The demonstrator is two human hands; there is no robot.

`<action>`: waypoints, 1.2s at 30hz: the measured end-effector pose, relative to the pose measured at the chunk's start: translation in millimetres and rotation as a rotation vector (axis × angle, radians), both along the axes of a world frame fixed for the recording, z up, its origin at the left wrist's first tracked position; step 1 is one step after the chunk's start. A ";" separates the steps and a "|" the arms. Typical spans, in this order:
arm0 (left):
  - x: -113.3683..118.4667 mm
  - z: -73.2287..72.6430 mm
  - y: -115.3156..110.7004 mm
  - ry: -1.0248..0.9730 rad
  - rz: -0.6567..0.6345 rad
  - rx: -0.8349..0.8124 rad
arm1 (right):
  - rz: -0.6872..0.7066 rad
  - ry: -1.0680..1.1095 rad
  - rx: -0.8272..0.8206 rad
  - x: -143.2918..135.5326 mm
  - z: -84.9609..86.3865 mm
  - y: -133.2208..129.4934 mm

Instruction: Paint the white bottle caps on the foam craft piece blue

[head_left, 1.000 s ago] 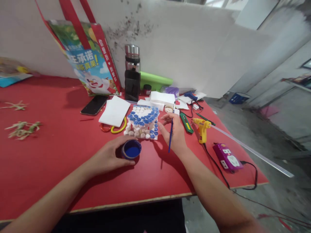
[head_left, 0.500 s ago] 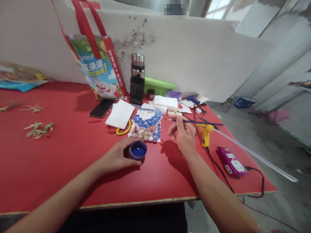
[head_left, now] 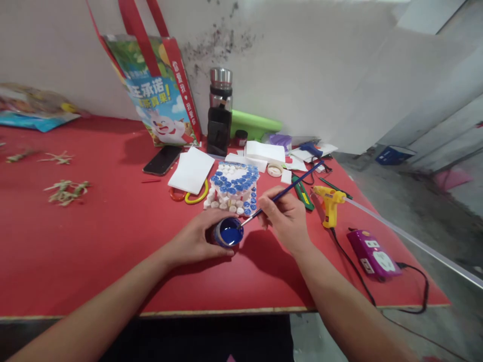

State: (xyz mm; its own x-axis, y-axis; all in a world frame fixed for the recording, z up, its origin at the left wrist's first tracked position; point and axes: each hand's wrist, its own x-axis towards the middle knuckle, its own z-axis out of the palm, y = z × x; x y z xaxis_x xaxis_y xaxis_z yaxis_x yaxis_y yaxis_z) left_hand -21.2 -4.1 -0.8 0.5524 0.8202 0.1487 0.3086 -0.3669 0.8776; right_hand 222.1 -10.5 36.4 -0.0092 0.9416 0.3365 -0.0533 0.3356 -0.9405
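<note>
My left hand (head_left: pixel 202 237) is wrapped around a small jar of blue paint (head_left: pixel 229 233), its mouth tilted toward the right. In my right hand (head_left: pixel 285 216) is a thin blue-handled paintbrush (head_left: pixel 289 188), pinched between the fingers and slanting down to the left. Its bristle tip is at the inside right rim of the jar. Just beyond both hands sits a small craft piece (head_left: pixel 233 188) covered in round discs. Many of its discs are painted blue; others are white or pale, mostly at the front left and back.
Right of my hand lie a green utility knife (head_left: pixel 302 193), a yellow glue gun (head_left: pixel 330 205) with a long clear stick, and a purple power strip (head_left: pixel 373 255). Behind stand a bottle (head_left: pixel 219 118) and a bag (head_left: pixel 162 100). White paper (head_left: pixel 191 170) covers part of the scissors (head_left: pixel 197 196); a phone (head_left: pixel 162 160) lies near.
The brush has swung from nearly level to a steep slant, its tip lowered into the jar's mouth. The jar has tilted to the right. My view has shifted slightly downward.
</note>
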 end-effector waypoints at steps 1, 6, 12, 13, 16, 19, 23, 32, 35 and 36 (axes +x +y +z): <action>-0.2 -0.6 -1.0 0.000 0.003 0.004 | 0.013 -0.037 0.005 -2.0 -0.1 -0.8; 0.1 0.8 -5.5 -0.004 -0.013 0.039 | 0.035 -0.136 0.039 -6.5 -2.6 -3.0; 0.9 4.2 -4.1 -0.049 -0.055 0.031 | 0.074 -0.225 0.078 -10.8 -1.9 -6.0; 0.9 4.2 -3.6 -0.056 -0.062 0.034 | 0.087 -0.239 0.087 -11.5 -2.0 -6.0; 0.6 3.3 -2.6 -0.065 -0.076 0.036 | 0.104 -0.268 0.106 -12.6 -3.7 -5.1; 0.4 2.1 -2.9 -0.048 -0.068 0.026 | 0.108 -0.283 0.091 -11.9 -6.4 -3.4; 0.5 1.8 -3.6 -0.033 -0.050 0.014 | 0.114 -0.286 0.076 -10.9 -9.9 -1.3; 0.8 0.4 -3.5 -0.063 -0.036 0.044 | 0.081 -0.257 0.109 -11.1 -9.3 -2.1; -0.1 -0.9 -3.0 -0.063 -0.018 0.067 | 0.018 -0.194 0.115 -9.1 -7.2 -1.7; -0.4 -1.0 -2.8 -0.063 -0.008 0.065 | -0.004 -0.174 0.110 -8.3 -6.7 -1.2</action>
State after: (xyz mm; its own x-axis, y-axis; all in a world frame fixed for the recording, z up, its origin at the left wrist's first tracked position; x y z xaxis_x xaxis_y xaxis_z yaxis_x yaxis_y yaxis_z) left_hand -21.6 -6.9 -1.7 0.5468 0.8032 0.2361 0.2499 -0.4258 0.8696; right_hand 213.9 -11.8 29.7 -0.0728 0.8993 0.4312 0.1082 0.4370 -0.8929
